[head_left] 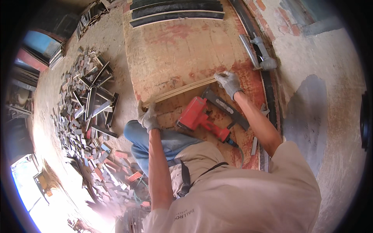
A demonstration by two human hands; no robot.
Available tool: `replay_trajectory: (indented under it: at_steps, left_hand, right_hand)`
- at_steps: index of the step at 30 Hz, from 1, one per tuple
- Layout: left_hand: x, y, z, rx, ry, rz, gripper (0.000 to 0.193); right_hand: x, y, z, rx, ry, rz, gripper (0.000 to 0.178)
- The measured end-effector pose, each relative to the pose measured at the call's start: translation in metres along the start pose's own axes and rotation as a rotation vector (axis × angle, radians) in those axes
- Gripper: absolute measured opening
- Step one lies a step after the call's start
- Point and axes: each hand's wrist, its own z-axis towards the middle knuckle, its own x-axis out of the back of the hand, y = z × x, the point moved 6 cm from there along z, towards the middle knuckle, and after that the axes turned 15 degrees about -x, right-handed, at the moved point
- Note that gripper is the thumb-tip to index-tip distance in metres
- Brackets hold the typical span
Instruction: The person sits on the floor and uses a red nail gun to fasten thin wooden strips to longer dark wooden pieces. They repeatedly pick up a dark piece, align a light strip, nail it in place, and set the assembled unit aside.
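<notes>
Between my two gloved hands lies a long, thin wooden strip (182, 90), seen edge-on with pale layers like plywood. My left hand (148, 117) grips its left end, fingers wrapped round it. The right end is pinched in my right hand (228, 83). The strip slants up to the right, over the worn board tabletop (171, 50). Close in front of me, a red nail gun (194, 113) with a dark magazine rests on the board, below the strip. A hose runs from its handle toward me.
Dark-faced strips (176, 16) are stacked at the board's far end. A grey nail gun (264, 52) lies by the right edge, along the wall (311, 50). On the floor to the left spreads a heap of wood offcuts (83, 112).
</notes>
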Motion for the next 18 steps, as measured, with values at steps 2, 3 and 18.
replay_trajectory:
  at_steps: [2, 3, 18]
  left_hand:
    - [-0.003, -0.001, 0.002, 0.01, 0.028, -0.041, 0.057]
    - [-0.003, -0.001, 0.002, 0.005, 0.047, -0.063, 0.055]
    - [-0.006, 0.019, 0.011, 0.106, 0.12, -0.105, 0.037]
  right_hand:
    - [0.006, 0.005, 0.001, -0.059, 0.021, 0.132, 0.02]
    - [0.006, 0.008, 0.0, -0.061, 0.004, 0.186, 0.02]
    - [0.026, 0.007, -0.029, -0.103, -0.094, 0.311, 0.022]
